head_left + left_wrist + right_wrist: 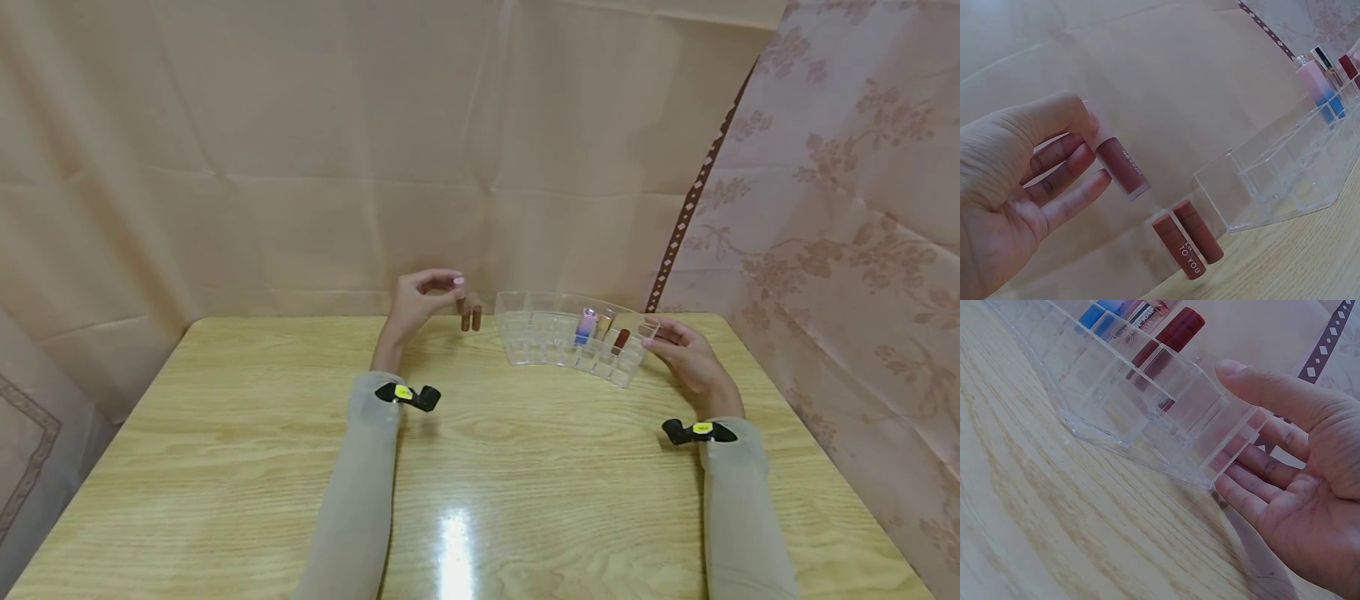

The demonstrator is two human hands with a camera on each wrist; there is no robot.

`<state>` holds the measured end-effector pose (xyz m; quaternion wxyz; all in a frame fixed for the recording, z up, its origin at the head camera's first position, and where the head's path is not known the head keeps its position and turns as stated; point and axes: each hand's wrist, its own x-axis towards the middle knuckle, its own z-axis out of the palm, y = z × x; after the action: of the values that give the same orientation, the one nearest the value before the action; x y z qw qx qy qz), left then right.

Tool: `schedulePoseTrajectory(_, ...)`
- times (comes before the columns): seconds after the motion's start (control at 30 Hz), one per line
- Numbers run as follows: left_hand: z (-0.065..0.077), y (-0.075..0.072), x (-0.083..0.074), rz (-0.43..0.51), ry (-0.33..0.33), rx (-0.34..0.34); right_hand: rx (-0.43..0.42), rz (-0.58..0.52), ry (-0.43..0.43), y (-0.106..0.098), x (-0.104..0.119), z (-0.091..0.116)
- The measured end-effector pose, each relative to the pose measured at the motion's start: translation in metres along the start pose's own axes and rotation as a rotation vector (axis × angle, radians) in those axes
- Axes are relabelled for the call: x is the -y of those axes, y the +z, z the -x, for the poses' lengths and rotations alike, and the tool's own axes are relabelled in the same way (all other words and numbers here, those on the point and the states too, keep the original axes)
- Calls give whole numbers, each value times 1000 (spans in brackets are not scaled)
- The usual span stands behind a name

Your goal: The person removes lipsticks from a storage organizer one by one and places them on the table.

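Observation:
Between thumb and fingertips, my left hand [415,302] pinches a lip gloss tube [1124,167] by its pale pink cap, its dark rosy body slanting downward. Below it, two reddish-brown lipstick tubes [1179,248] stand side by side on the table; one reads "TO YOU". My right hand [693,365] holds the right end of a clear, curved compartment organizer [517,333], thumb at the top edge and fingers round the end wall. Upright in its right part are a pink-and-blue tube [586,326], a clear tube with a gold cap [605,323] and a dark red tube [1183,329].
The light wood table [495,467] reaches back to a beige curtain [322,167]. A pink floral cloth [862,208] hangs along the right side. The organizer stands close to the table's back edge, right of the two lipsticks.

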<state>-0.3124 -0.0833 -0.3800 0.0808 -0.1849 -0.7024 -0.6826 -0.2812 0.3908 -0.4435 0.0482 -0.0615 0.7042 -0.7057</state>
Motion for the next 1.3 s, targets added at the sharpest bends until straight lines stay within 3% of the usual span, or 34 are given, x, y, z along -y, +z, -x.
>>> schedulePoseTrajectory(0.13, -4, -3, 14, -1, -4, -22, 5, -22, 1, 0, 0, 1)
schedulePoseTrajectory(0.6, -3, -6, 24, -27, 15, -75, -14, -28, -2, -1, 0, -1)
schedulePoseTrajectory(1.07, 8, -3, 12, 11, -21, -100, 4, -108, -52, 1, -2, -2)
schedulePoseTrajectory(1.3, 4, -3, 31, 6, -50, -112, 8, -90, -38, 1, 0, -1)
